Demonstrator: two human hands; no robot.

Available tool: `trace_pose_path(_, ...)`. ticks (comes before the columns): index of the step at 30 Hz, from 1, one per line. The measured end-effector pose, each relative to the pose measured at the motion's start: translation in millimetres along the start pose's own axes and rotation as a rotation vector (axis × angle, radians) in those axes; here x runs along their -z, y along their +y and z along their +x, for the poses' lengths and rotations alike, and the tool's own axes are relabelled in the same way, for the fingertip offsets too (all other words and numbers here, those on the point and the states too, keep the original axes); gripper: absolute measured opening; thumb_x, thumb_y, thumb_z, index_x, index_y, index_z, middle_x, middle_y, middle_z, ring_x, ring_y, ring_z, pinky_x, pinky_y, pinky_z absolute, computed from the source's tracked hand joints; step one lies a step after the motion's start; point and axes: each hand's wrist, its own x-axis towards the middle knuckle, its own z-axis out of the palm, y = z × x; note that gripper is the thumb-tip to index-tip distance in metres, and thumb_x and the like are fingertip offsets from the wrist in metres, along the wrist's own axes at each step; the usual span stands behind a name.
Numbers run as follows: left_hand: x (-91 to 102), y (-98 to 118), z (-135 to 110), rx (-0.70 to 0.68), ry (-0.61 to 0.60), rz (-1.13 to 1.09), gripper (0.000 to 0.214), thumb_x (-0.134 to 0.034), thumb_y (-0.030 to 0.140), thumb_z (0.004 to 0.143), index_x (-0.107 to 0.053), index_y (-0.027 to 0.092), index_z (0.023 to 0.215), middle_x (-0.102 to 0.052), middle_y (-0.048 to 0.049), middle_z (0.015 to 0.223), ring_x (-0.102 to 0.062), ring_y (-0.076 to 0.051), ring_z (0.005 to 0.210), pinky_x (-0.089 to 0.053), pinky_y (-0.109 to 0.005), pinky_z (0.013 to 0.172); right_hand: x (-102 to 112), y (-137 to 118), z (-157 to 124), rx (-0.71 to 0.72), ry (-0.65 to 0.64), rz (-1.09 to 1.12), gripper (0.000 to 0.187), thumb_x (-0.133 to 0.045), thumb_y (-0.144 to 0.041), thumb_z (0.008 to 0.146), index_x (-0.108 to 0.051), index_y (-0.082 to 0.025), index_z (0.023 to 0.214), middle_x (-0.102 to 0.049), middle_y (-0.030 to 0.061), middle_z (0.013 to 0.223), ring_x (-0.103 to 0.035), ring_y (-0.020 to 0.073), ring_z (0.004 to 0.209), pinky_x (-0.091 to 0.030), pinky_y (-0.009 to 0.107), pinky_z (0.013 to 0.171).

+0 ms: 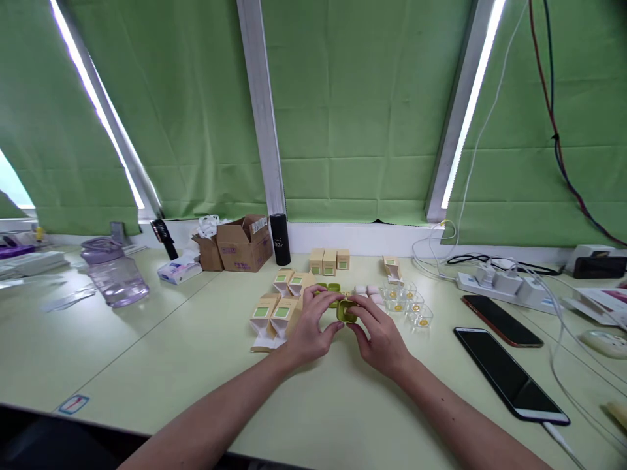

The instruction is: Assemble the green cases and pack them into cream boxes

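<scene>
Between my two hands sits a small olive-green square case (pixel 346 312), its hollow side facing me. My left hand (pixel 316 326) pinches its left edge with thumb and fingers. From the right, my right hand (pixel 379 329) grips it, one finger reaching into the hollow. Just behind stand more green cases (pixel 334 288), partly covered by my fingers. Left of my hands are several open cardboard boxes (pixel 281 313) with green labels. To the right lie pale pink pieces (pixel 373 290) and several clear cups (pixel 421 316) with a yellow spot inside each.
Closed small boxes (pixel 329 263) stand at the back, near a black cylinder (pixel 279 239) and a large carton (pixel 245 245). A purple water bottle (pixel 115 271) is on the left. Right of my arm lie two phones (pixel 509 372), a power strip (pixel 504 292) and loose cables.
</scene>
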Motion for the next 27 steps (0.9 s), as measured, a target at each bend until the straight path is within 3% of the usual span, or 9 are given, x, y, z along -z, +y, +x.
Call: trace_pose_path(27, -0.9, -3.6, -0.9, -0.001, 0.02, 0.027, 0.043, -0.072, 0.019, 0.088, -0.065, 0.026, 0.13, -0.07, -0.0104, 0.124, -0.048, -0.031, 0.125, -0.045, -0.055, 0.108, -4.9, 1.3, 0.1, 0.026, -0.018, -0.092, 0.036, -0.048, -0.008, 0.098, -0.06, -0.021, 0.129, -0.061, 0.0193, 0.135, -0.065, 0.0313, 0.124, -0.063, 0.049, 0.092)
